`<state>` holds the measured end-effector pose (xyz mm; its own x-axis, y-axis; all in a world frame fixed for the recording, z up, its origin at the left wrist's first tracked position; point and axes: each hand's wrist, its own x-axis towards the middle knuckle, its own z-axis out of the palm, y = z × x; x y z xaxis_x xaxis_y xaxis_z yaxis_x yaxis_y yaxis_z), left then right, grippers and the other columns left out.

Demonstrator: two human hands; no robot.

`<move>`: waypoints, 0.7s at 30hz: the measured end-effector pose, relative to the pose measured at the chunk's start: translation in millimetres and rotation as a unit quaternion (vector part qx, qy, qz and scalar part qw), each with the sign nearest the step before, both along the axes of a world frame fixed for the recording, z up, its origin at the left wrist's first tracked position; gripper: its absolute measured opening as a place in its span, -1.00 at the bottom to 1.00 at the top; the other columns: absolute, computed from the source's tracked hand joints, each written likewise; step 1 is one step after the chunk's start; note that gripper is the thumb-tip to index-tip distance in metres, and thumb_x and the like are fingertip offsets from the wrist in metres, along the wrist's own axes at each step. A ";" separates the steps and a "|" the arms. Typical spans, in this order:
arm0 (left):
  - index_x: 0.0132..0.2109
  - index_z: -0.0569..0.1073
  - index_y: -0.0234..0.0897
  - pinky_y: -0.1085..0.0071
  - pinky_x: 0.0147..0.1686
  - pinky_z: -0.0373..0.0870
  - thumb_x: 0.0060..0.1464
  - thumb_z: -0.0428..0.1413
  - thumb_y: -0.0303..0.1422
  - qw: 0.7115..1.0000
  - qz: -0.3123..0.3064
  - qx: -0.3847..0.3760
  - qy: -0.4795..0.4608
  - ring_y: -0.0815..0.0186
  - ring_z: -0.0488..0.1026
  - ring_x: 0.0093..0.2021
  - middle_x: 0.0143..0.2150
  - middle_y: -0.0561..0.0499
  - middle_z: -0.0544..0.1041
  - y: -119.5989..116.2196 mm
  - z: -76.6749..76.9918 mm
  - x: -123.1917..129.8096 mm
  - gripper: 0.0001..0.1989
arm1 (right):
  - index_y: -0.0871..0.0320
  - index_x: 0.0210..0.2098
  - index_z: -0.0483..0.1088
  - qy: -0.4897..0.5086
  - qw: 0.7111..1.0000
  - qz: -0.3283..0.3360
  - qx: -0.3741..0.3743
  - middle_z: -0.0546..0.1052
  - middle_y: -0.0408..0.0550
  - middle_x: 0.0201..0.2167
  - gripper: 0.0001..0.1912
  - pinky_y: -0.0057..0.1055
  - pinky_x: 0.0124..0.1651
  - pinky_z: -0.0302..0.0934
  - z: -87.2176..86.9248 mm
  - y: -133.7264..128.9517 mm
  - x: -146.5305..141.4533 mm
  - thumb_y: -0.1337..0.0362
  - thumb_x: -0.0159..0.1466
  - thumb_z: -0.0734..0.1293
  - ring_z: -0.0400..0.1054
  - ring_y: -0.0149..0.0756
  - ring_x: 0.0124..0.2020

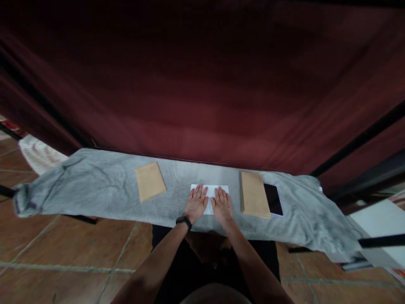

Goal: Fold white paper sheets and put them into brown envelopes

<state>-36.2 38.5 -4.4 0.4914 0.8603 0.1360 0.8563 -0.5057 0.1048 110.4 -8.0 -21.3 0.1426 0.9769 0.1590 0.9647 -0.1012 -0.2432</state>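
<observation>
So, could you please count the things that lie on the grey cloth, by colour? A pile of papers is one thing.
Brown paper items: 2
White paper: 1
Flat device with black screen: 1
Total: 4

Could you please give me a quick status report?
Left hand and right hand flat on white paper. Brown packet left, brown stack right, neither touching it.

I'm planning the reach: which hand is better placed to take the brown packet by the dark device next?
Probably the right hand. It rests on the white paper, nearer the brown packet, with only cloth between. The left hand, on the paper's far side, would likely have to cross it.
</observation>
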 end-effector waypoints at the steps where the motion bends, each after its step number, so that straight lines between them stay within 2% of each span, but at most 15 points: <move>1: 0.42 0.09 -0.27 0.09 0.39 -0.12 0.35 -0.23 -0.25 1.000 0.001 -0.001 0.001 0.15 -0.03 0.45 0.45 -0.16 0.09 0.0 0.1 0.5 -0.44 | 0.30 0.40 0.02 -0.001 1.000 -0.010 0.001 0.03 0.16 0.42 -0.40 -0.09 0.42 -0.23 -0.8 -3.4 2.8 0.12 0.47 0.00 -0.06 -0.11 0.43; 9: 0.42 0.09 -0.27 0.07 0.40 -0.14 0.36 -0.25 -0.18 1.000 0.005 0.002 0.014 0.15 -0.08 0.46 0.46 -0.16 0.06 -1.3 3.3 2.7 -0.42 | 0.37 0.38 0.07 -0.025 0.997 -0.048 0.061 0.13 0.24 0.38 -0.37 -0.06 0.38 -0.13 -11.1 -29.8 14.4 0.09 0.45 0.04 0.03 -0.04 0.38; 21: 0.41 0.11 -0.30 0.02 0.38 -0.11 0.35 -0.25 -0.12 1.000 -0.004 0.006 -0.002 0.09 -0.05 0.46 0.45 -0.20 0.08 -0.3 2.6 0.7 -0.40 | 0.39 0.36 0.10 -0.041 0.993 -0.048 0.102 0.21 0.28 0.34 -0.40 -0.03 0.36 -0.06 -12.6 -35.3 14.4 0.13 0.45 0.05 0.11 -0.02 0.35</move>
